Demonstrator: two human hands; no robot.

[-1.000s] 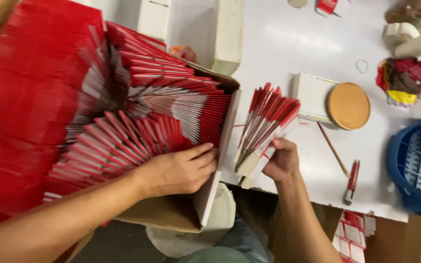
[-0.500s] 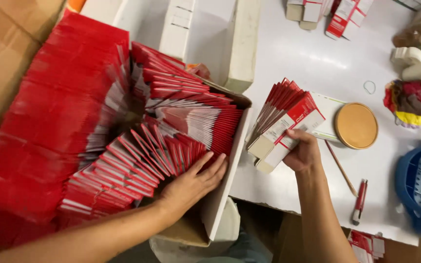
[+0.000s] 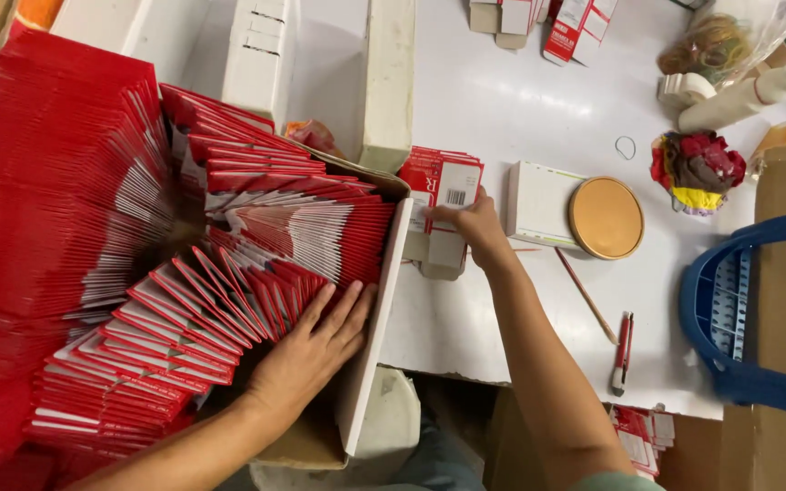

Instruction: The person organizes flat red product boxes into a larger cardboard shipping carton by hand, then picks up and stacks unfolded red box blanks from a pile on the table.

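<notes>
A cardboard box (image 3: 377,332) at the left is packed with fanned stacks of flat red and white cartons (image 3: 256,245). My left hand (image 3: 316,350) lies flat on these cartons inside the box, fingers spread, gripping nothing. My right hand (image 3: 470,223) presses a small stack of the same flat cartons (image 3: 443,195) down on the white table (image 3: 502,118), just right of the box wall.
Right of my hand lie a white box (image 3: 539,202) and a round tan lid (image 3: 606,217). A thin stick (image 3: 586,295) and a red cutter (image 3: 623,353) lie near the front edge. A blue basket (image 3: 748,318) stands at the right. Bottles, rubber bands and more cartons sit at the back.
My right hand carried the fanned stack of cartons from upright beside the box and laid it flat on the table. My left hand stayed on the cartons in the box.
</notes>
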